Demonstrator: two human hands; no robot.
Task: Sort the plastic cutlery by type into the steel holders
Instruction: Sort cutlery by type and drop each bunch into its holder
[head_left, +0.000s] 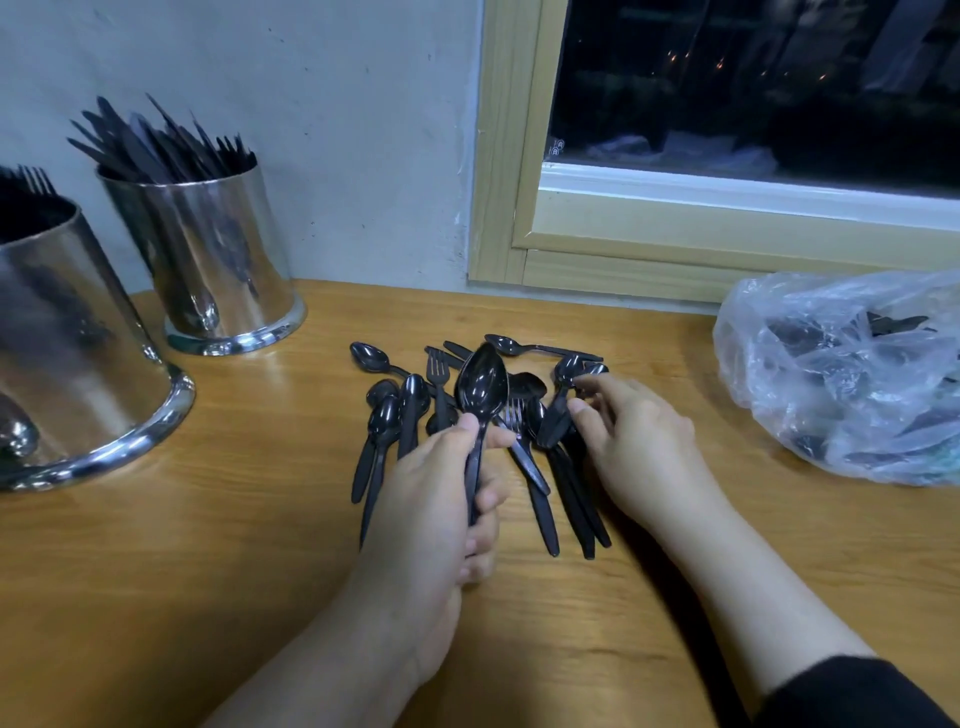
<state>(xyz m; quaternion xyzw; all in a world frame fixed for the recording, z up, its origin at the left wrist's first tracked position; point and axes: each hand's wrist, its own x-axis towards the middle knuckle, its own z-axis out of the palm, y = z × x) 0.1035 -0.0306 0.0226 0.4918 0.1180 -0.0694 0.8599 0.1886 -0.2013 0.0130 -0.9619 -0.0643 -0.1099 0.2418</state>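
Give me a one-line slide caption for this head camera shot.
Left hand holds a black spoon upright while right hand picks through loose cutlery beside two steel holders.

Your wooden table (260, 519) is carrying two steel holders (218, 260), a scattered pile of black plastic cutlery (540, 499) and a clear plastic bag (841, 374).

"How many steel holders (218, 260) stand on the table?"

"Two — both at the left, each with black cutlery in it."

"And plastic bags (841, 374)?"

"One, at the right."

"Forks in the loose pile (467, 415)?"

"Two show their tines; spoons number at least eight — the overlap hides an exact count."

"Hands?"

"Two."
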